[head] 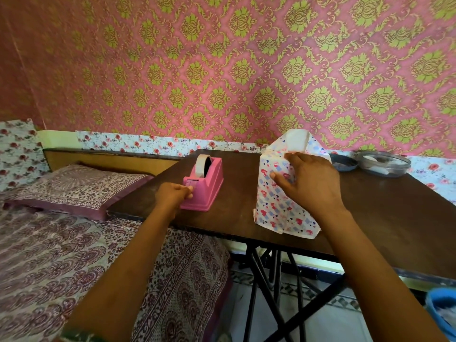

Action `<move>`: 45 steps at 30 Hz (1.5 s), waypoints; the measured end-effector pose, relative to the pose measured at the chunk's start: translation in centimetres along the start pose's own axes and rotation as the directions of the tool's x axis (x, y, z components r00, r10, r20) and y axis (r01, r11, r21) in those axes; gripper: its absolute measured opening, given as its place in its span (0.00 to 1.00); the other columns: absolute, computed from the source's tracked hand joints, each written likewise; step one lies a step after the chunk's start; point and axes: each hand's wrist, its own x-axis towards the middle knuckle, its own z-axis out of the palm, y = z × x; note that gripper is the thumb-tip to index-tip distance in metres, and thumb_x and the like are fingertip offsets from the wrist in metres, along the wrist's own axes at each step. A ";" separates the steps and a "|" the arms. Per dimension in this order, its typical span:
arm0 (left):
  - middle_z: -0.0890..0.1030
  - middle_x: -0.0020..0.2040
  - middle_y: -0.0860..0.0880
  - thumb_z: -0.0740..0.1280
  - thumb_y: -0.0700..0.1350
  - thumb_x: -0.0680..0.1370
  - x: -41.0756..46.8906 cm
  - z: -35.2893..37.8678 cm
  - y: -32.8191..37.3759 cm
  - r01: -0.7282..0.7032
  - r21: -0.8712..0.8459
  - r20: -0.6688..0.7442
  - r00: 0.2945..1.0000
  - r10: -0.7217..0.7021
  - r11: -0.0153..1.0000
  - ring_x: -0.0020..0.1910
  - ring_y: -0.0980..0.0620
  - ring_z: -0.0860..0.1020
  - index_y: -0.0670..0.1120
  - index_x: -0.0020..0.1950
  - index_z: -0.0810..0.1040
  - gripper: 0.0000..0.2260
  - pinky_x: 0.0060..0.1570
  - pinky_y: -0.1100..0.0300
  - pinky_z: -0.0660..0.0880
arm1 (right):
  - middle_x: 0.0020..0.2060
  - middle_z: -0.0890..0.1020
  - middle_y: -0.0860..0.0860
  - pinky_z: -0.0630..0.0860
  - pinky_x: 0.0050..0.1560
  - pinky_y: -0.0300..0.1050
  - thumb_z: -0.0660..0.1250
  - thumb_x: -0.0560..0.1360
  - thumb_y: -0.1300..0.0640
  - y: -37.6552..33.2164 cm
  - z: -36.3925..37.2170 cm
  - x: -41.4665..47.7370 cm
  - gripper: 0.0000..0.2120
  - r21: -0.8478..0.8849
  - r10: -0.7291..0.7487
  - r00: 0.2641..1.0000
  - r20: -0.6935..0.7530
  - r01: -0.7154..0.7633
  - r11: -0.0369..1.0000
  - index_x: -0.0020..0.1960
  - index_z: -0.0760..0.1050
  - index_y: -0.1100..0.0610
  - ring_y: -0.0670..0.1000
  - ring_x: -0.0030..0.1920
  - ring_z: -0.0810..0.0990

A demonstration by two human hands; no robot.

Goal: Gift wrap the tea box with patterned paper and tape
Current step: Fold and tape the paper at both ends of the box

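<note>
Left hand [172, 192] pinches tape dispenser [211, 183]; right hand [311, 186] presses wrapped box [274, 208].

left hand [172, 193]: arm outstretched, fingers curled, seemingly pinching | right hand [311, 183]: arm outstretched, fingers spread, palm forward
</note>
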 end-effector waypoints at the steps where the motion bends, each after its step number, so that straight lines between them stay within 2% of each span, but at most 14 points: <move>1: 0.79 0.36 0.46 0.69 0.40 0.74 0.2 -0.2 0.2 -0.021 0.058 0.010 1.000 0.021 0.998 0.45 0.47 0.77 0.44 0.36 0.79 0.06 0.51 0.50 0.74 | 0.67 0.72 0.52 0.70 0.62 0.50 0.55 0.75 0.35 0.0 0.0 0.0 0.31 0.002 -0.001 1.000 -0.002 0.001 1.000 0.70 0.66 0.54 0.55 0.65 0.72; 5: 0.82 0.40 0.45 0.70 0.46 0.73 1.2 -1.4 0.6 -0.027 0.389 -0.001 1.000 0.030 0.921 0.41 0.49 0.78 0.44 0.39 0.82 0.07 0.48 0.54 0.75 | 0.65 0.75 0.54 0.71 0.59 0.49 0.56 0.75 0.36 0.1 0.1 0.0 0.30 0.017 -0.003 1.000 -0.017 0.003 1.000 0.69 0.68 0.54 0.57 0.63 0.74; 7: 0.83 0.42 0.45 0.70 0.46 0.74 0.9 -2.2 0.2 -0.003 0.460 0.000 1.000 0.004 0.888 0.42 0.50 0.78 0.43 0.42 0.83 0.07 0.47 0.55 0.74 | 0.64 0.75 0.54 0.72 0.58 0.49 0.57 0.75 0.36 0.1 0.1 0.0 0.30 0.013 -0.007 1.000 -0.012 0.007 1.000 0.69 0.68 0.54 0.57 0.62 0.75; 9: 0.83 0.40 0.46 0.70 0.44 0.74 0.3 -2.8 -0.2 -0.019 0.397 0.031 0.999 0.007 0.918 0.47 0.49 0.79 0.45 0.41 0.83 0.05 0.53 0.53 0.74 | 0.65 0.75 0.54 0.72 0.58 0.49 0.56 0.75 0.36 -0.1 0.0 0.0 0.30 0.013 -0.007 1.000 -0.007 0.007 1.000 0.69 0.68 0.54 0.57 0.62 0.74; 11: 0.81 0.39 0.49 0.68 0.42 0.75 -0.9 -2.8 0.8 -0.092 0.269 0.112 0.992 0.064 0.959 0.44 0.51 0.78 0.47 0.42 0.81 0.03 0.55 0.52 0.73 | 0.65 0.74 0.53 0.72 0.59 0.49 0.56 0.75 0.36 -0.2 -0.3 -0.1 0.30 0.016 -0.001 1.000 0.002 0.001 1.000 0.69 0.67 0.53 0.56 0.63 0.74; 12: 0.80 0.40 0.50 0.67 0.41 0.76 -1.4 -2.6 1.9 -0.135 0.209 0.165 0.981 0.101 0.969 0.41 0.54 0.76 0.47 0.46 0.81 0.03 0.51 0.54 0.73 | 0.66 0.74 0.53 0.71 0.59 0.48 0.56 0.75 0.36 -0.3 -0.4 -0.1 0.30 0.009 -0.001 1.000 0.012 0.001 1.000 0.70 0.66 0.53 0.56 0.63 0.73; 14: 0.80 0.45 0.49 0.64 0.40 0.77 -2.1 -1.4 4.8 -0.215 0.088 0.275 0.944 0.184 0.973 0.37 0.56 0.74 0.49 0.59 0.77 0.12 0.40 0.61 0.72 | 0.68 0.72 0.52 0.70 0.61 0.48 0.55 0.75 0.35 -0.4 -0.6 -0.1 0.30 -0.007 -0.004 0.999 0.038 0.004 1.000 0.71 0.64 0.52 0.54 0.65 0.71; 18: 0.78 0.36 0.50 0.64 0.41 0.77 -2.7 3.1 11.1 -0.349 -0.109 0.486 0.798 0.356 0.931 0.30 0.58 0.70 0.56 0.69 0.67 0.22 0.28 0.68 0.68 | 0.71 0.66 0.51 0.66 0.67 0.48 0.53 0.76 0.35 -0.3 -0.9 -0.2 0.31 -0.002 -0.012 0.995 0.101 0.013 1.000 0.73 0.58 0.50 0.54 0.69 0.67; 22: 0.76 0.37 0.49 0.64 0.42 0.77 -3.1 8.3 16.2 -0.443 -0.181 0.621 0.640 0.452 0.878 0.33 0.55 0.70 0.56 0.72 0.61 0.26 0.33 0.64 0.68 | 0.71 0.67 0.51 0.65 0.67 0.48 0.54 0.76 0.36 0.1 -1.3 -0.1 0.30 0.031 -0.019 0.994 0.107 0.016 0.999 0.73 0.59 0.50 0.53 0.68 0.68; 25: 0.75 0.36 0.48 0.65 0.42 0.78 -2.3 10.7 17.7 -0.473 -0.115 0.717 0.570 0.403 0.874 0.35 0.54 0.70 0.56 0.73 0.59 0.27 0.35 0.61 0.67 | 0.72 0.66 0.51 0.64 0.68 0.47 0.54 0.77 0.37 0.2 -1.2 -0.3 0.29 0.063 -0.029 0.994 0.109 0.022 0.998 0.73 0.59 0.50 0.53 0.69 0.66; 31: 0.74 0.38 0.46 0.66 0.41 0.77 -0.2 11.9 17.6 -0.470 0.032 0.815 0.523 0.249 0.882 0.36 0.53 0.70 0.58 0.73 0.58 0.28 0.37 0.62 0.70 | 0.73 0.62 0.51 0.60 0.70 0.46 0.53 0.77 0.37 0.4 -0.6 -0.2 0.30 0.083 -0.048 0.996 0.079 0.042 0.996 0.74 0.56 0.50 0.53 0.71 0.63; 36: 0.74 0.33 0.48 0.65 0.37 0.76 0.8 12.0 17.8 -0.432 0.077 0.848 0.503 0.169 0.898 0.32 0.56 0.72 0.55 0.74 0.57 0.31 0.34 0.64 0.70 | 0.70 0.67 0.51 0.61 0.68 0.46 0.53 0.76 0.36 0.5 -0.3 -0.2 0.29 0.080 -0.050 0.997 0.051 0.046 0.996 0.72 0.59 0.50 0.53 0.68 0.66; 40: 0.75 0.34 0.48 0.66 0.37 0.76 0.9 12.2 18.1 -0.462 0.115 0.859 0.491 0.146 0.879 0.33 0.56 0.73 0.54 0.74 0.57 0.31 0.35 0.63 0.71 | 0.71 0.66 0.51 0.59 0.70 0.46 0.53 0.76 0.35 0.5 -0.3 -0.1 0.30 0.079 -0.055 0.997 0.054 0.050 0.996 0.73 0.58 0.50 0.53 0.69 0.65; 45: 0.76 0.35 0.48 0.66 0.37 0.76 1.0 12.7 18.5 -0.522 0.203 0.861 0.498 0.103 0.829 0.30 0.58 0.73 0.52 0.76 0.55 0.32 0.31 0.67 0.71 | 0.73 0.64 0.51 0.58 0.71 0.47 0.53 0.76 0.35 0.7 -0.3 0.0 0.31 0.074 -0.062 0.994 0.092 0.055 0.996 0.74 0.56 0.49 0.53 0.71 0.63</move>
